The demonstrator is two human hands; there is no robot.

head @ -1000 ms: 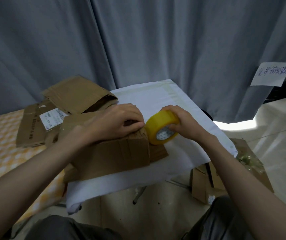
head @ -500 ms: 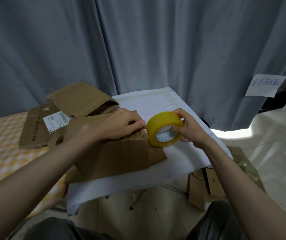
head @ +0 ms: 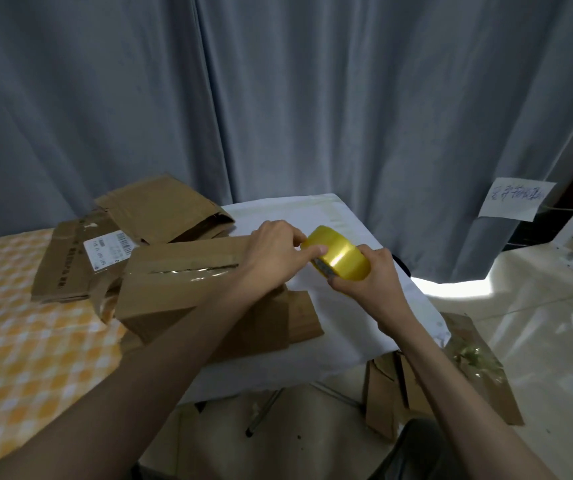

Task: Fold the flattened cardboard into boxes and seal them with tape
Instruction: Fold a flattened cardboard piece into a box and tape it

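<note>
A folded brown cardboard box [head: 188,289] lies on the white table [head: 316,216], with a shiny strip of clear tape along its top seam. My right hand [head: 368,275] grips a yellow tape roll [head: 338,252] just off the box's right end. My left hand [head: 274,251] rests on the right end of the box top, and its thumb presses on the roll where the tape leaves it. The left forearm hides the box's near right side.
Flattened cardboard [head: 160,207] and a piece with a barcode label [head: 110,249] lie behind the box. An orange checked cloth [head: 25,341] covers the surface at left. More cardboard [head: 416,386] stands on the floor at right. A grey curtain hangs behind.
The roll has turned from showing its core to showing its outer band and risen slightly. My left thumb has moved onto the roll. The taped seam on the box top has come into view.
</note>
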